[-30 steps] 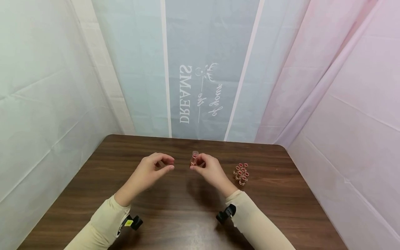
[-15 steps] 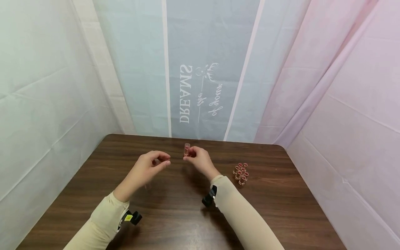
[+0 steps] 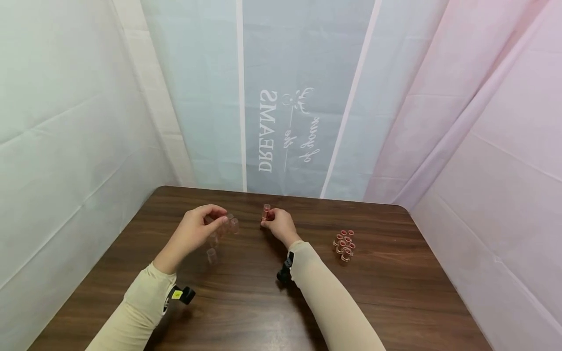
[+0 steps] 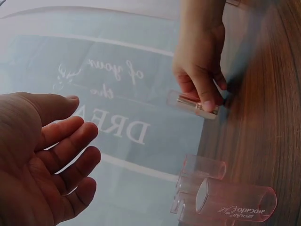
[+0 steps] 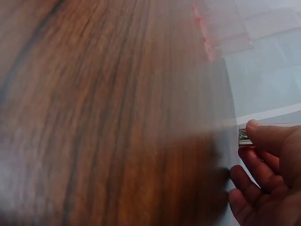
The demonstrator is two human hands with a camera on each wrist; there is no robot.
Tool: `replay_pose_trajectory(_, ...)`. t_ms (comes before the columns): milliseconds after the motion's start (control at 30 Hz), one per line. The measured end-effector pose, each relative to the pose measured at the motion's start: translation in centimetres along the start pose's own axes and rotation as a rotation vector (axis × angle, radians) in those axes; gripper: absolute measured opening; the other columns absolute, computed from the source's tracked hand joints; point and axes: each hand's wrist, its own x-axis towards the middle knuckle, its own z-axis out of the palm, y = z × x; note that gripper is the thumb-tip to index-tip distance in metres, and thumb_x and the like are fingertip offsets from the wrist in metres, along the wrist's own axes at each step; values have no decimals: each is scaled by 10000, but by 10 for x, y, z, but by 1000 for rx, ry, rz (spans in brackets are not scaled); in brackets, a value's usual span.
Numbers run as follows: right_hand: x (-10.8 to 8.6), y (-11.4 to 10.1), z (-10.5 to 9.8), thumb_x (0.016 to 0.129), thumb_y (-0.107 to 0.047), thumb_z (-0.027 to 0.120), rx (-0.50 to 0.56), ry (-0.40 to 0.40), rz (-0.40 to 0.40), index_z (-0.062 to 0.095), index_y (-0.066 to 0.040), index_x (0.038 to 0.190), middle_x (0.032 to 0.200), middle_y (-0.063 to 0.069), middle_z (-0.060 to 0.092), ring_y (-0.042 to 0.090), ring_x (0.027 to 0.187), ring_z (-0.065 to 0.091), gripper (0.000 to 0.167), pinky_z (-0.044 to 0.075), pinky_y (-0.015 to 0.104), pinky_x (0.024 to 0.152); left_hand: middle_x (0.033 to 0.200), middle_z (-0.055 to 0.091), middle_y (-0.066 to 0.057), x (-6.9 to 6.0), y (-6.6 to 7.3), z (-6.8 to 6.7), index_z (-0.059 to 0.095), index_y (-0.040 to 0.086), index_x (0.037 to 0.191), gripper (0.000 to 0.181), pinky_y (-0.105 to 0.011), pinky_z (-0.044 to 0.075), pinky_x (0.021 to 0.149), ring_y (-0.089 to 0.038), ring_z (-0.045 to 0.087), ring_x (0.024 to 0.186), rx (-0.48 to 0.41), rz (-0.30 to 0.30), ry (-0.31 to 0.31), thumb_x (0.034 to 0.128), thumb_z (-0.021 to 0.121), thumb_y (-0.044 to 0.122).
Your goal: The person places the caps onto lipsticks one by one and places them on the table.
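Between thumb and fingers, the right hand [image 3: 281, 226] pinches a capped lipstick tube [image 3: 266, 212], held upright near the table's far side. In the left wrist view the tube [image 4: 192, 104] has a clear cap and a shiny gold base; the right wrist view shows its metallic base [image 5: 244, 136] under the thumb of the right hand [image 5: 270, 174]. The left hand [image 3: 197, 228] is above the table, fingers relaxed and apart, holding nothing in the left wrist view [image 4: 47, 155]. Clear pinkish caps [image 3: 212, 255] stand beside and beyond it, one with white lettering [image 4: 237, 200].
Several gold and red lipstick tubes without caps [image 3: 344, 244] stand grouped on the right of the brown wooden table [image 3: 263, 302]. Behind the table hangs a cloth with mirrored lettering [image 3: 307, 63], and pale cloth walls [image 3: 66, 122] flank both sides.
The right hand has carried the capped tube slightly left and farther from the body. The left hand has shifted left, so that more clear caps show beside it. The head view has turned slightly.
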Motion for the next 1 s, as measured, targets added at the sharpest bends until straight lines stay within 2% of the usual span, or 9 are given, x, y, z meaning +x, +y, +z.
replay_pose_trajectory(167,2,4,6,898,-229,816,-36,6,26,732,-133,1024,959,-3,726,179,902,651,179,526,398,870,1021,731,-22,1,-2,2,722,122,1146,209,-273,520,669,-186,640,780,-10,-12,-11,989,712,260)
replay_pose_trajectory(367,1,1,10,909,-242,804,-60,0,18,729,-125,1082,994,7,726,198,938,666,221,533,419,895,1052,731,-32,0,-7,0,716,105,1162,235,-327,549,743,-166,672,834,33,-41,-54,988,713,262)
replay_pose_trajectory(467,1,1,11,915,-246,799,-61,6,23,726,-125,1085,992,6,721,198,936,663,221,533,419,900,1041,724,-36,1,-9,-2,710,73,1180,278,-361,547,777,-160,667,856,50,-33,-86,992,705,278)
replay_pose_trajectory(667,3,3,15,912,-256,802,-89,19,21,732,-152,1075,992,-12,722,191,947,661,205,531,409,914,1021,716,-20,1,-7,-5,712,77,1183,275,-363,547,771,-176,665,851,63,-25,-107,992,706,274)
replay_pose_trajectory(833,3,3,14,889,-220,826,-81,-5,12,711,-118,1154,1080,27,726,238,1056,657,306,483,443,1013,1030,707,18,-1,4,-3,725,154,1143,192,-390,547,807,-144,655,899,116,20,-112,986,714,265)
replay_pose_trajectory(1000,-5,-1,3,902,-165,809,90,24,31,659,-52,1286,1207,99,694,276,1123,649,428,508,450,991,1079,705,47,-9,24,-1,734,203,1105,141,-412,557,837,-147,645,984,130,85,-107,977,728,263)
